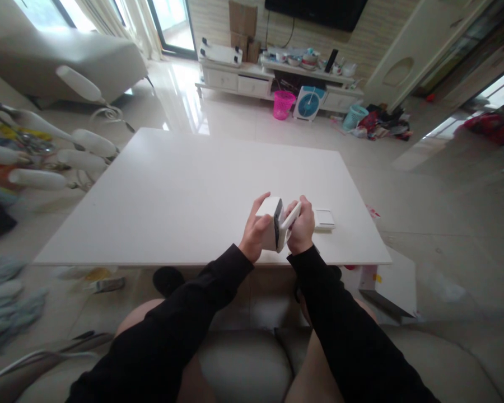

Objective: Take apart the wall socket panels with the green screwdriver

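Note:
Above the near edge of the white table (pixel 218 184), my left hand (pixel 254 232) is closed around a white box-shaped object (pixel 270 208) with a dark grey band along its right side. My right hand (pixel 303 226) grips a thin white panel (pixel 292 216), which tilts away from that band. The two parts meet at the lower end; whether they are joined I cannot tell. Just right of my right hand, a small white flat box (pixel 325 219) with a dark line across it lies on the tabletop.
Across the floor stands a white TV cabinet (pixel 220 78) with bowls on top. Before it are a pink basket (pixel 283 104), a blue fan (pixel 309 103) and a light blue basket (pixel 354 117). Lamp arms with white shades (pixel 93 143) reach toward the table's left edge. A grey-white panel (pixel 397 280) leans below its right corner.

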Available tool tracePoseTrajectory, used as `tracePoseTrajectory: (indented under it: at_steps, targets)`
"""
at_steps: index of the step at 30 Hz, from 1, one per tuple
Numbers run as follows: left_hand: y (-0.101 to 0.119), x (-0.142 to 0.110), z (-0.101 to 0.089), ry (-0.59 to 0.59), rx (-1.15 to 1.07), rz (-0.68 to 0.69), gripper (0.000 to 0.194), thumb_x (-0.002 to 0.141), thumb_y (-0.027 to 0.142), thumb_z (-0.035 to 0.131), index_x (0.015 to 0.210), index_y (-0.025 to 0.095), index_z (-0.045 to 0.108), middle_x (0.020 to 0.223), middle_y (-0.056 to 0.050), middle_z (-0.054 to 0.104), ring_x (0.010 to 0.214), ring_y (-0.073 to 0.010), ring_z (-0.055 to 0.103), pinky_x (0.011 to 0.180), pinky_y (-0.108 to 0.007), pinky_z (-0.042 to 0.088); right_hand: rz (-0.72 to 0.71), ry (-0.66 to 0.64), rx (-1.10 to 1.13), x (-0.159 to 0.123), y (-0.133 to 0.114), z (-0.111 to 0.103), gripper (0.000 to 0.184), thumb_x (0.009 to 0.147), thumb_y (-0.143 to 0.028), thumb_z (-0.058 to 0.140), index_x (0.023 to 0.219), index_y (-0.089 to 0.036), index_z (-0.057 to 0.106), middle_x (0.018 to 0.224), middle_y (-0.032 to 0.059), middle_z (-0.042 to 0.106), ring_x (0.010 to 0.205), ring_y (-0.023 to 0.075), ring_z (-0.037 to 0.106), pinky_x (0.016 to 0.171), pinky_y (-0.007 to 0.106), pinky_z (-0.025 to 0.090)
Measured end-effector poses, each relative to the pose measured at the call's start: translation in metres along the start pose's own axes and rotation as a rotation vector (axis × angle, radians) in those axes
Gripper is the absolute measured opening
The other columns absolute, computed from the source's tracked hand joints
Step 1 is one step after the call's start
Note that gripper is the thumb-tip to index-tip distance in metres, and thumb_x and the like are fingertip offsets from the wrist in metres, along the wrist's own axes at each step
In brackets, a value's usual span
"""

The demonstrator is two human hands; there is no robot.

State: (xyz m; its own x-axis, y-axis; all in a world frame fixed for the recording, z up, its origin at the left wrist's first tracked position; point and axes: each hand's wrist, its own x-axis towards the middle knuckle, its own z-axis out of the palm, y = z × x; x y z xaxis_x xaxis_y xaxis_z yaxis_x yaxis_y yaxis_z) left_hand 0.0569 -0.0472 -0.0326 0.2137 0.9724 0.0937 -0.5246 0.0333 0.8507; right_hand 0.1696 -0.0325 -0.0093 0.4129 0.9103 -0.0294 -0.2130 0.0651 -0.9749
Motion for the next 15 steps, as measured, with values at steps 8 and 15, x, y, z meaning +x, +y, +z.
tracePoseTrajectory:
  at_steps: [8, 15]
  targets:
    - [0.029, 0.017, -0.016, 0.248, -0.315, -0.202, 0.077, 0.079, 0.085, 0.049, 0.122, 0.022, 0.063, 0.119, -0.013, 0.072, 0.111, -0.0321, 0.069, 0.083, -0.046, 0.06, -0.113, -0.035, -0.031, 0.024, -0.013, -0.024, 0.07, 0.083, -0.091, 0.048, 0.06, -0.027, 0.031, 0.051, -0.0092, 0.025, 0.045, 0.0087, 0.019, 0.046, 0.027, 0.017]
    - [0.034, 0.034, -0.046, 0.364, -0.152, -0.089, 0.071, 0.075, 0.078, 0.069, 0.115, 0.021, 0.06, 0.113, -0.012, 0.067, 0.106, -0.0266, 0.066, 0.083, -0.039, 0.06, -0.439, -0.155, -0.671, 0.038, 0.001, -0.047, 0.045, 0.102, -0.052, 0.053, 0.071, -0.021, 0.058, 0.066, -0.0027, 0.047, 0.065, 0.015, 0.043, 0.064, 0.029, 0.033]
